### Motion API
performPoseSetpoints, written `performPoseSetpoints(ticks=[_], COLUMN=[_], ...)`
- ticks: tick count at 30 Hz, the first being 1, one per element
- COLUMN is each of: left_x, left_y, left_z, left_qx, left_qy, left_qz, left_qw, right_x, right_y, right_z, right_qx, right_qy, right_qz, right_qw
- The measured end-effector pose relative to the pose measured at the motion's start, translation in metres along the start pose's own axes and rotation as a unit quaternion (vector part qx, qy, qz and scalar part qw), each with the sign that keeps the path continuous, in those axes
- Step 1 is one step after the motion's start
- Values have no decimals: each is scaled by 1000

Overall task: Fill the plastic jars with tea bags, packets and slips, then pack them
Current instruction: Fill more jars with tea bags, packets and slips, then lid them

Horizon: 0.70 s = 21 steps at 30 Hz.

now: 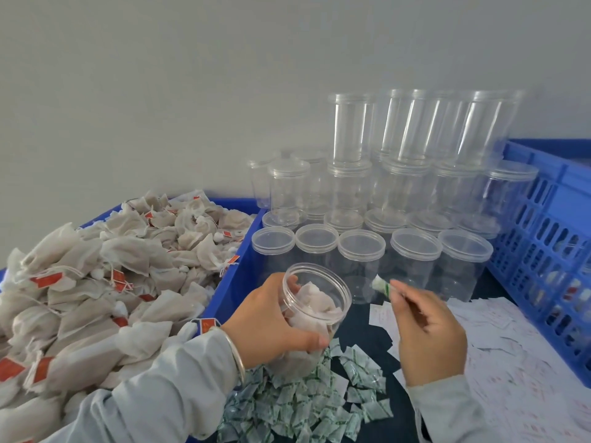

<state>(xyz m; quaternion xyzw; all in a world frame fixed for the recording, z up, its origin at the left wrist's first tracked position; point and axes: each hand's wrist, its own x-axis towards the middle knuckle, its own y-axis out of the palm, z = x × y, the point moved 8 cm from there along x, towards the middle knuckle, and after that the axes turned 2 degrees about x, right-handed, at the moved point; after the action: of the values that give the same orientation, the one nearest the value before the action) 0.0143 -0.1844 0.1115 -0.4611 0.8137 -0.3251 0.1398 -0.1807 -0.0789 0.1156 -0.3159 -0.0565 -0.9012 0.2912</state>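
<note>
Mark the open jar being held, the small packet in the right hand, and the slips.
open jar (331, 284): head view, far rim.
small packet (381, 285): head view, white end.
slips (499, 340): head view, pile's middle.

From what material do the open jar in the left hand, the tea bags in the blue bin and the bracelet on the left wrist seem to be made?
Open clear jar: glossy transparent plastic, probably; the contents show through its wall.
Beige tea bags: matte, porous paper or fabric mesh, with wrinkles, strings and red tags.
Thin silver bracelet: looks like polished metal, since it shines.
</note>
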Motion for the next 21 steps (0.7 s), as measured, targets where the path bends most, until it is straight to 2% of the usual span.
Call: performPoseSetpoints(ticks=[3,7,12,15,18,20,21], left_x=[-2,-6,-8,-8,-10,-12,-13], left_y=[3,6,7,6,2,-2,-4], left_z=[-3,-9,-13,-12,-15,-20,-23], left_qx=[13,-7,-19,-17,-33,-56,-63], left_qy=[4,22,36,34,39,52,58], left_qz=[12,18,18,8,-11,-32,-44], left_qw=[1000,1000,999,999,999,997,995], right_x=[5,-3,-17,-11,11,25,28], right_y=[9,34,42,25,0,-8,-12], right_z=[44,72,72,60,22,-21,-46], right_qx=[41,-42,-46,-32,-97,-168,-212], right_qy=[-82,-170,-165,-146,-74,33,95], right_qz=[60,129,178,143,100,151,187], right_qw=[994,976,969,978,987,973,955])
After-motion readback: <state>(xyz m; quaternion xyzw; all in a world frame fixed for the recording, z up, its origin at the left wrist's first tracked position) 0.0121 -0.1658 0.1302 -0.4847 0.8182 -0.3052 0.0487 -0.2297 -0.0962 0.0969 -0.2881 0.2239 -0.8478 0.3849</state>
